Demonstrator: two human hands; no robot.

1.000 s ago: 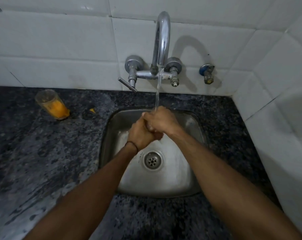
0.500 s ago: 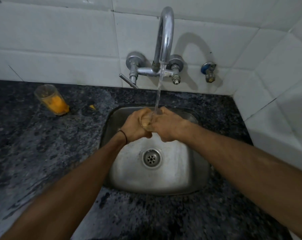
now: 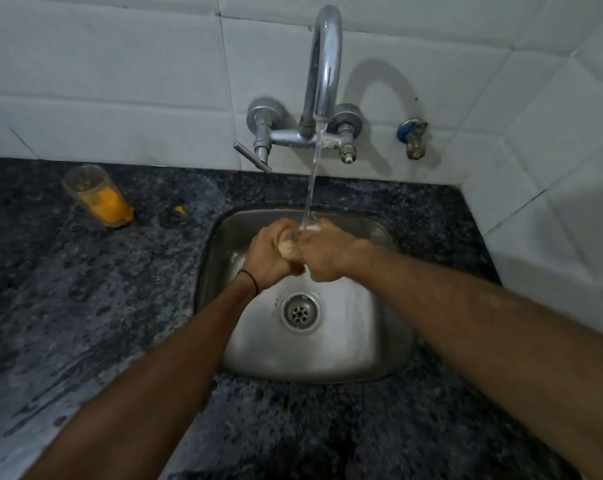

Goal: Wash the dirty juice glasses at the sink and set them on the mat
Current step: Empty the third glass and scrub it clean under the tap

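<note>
Hands [image 3: 270, 258] wrapped round a juice glass [image 3: 288, 245] under the tap [image 3: 324, 64]

My left hand and my right hand [image 3: 327, 254] both curl round the one juice glass, held straight below the tap, whose water stream [image 3: 312, 188] falls onto its rim. I judge this to be the rinse of the first glass. Next I need to tip it out, check that it is clean and carry it to the mat, which I cannot see. A second glass [image 3: 95, 199], with orange juice in it, waits well left of the tap.
</note>
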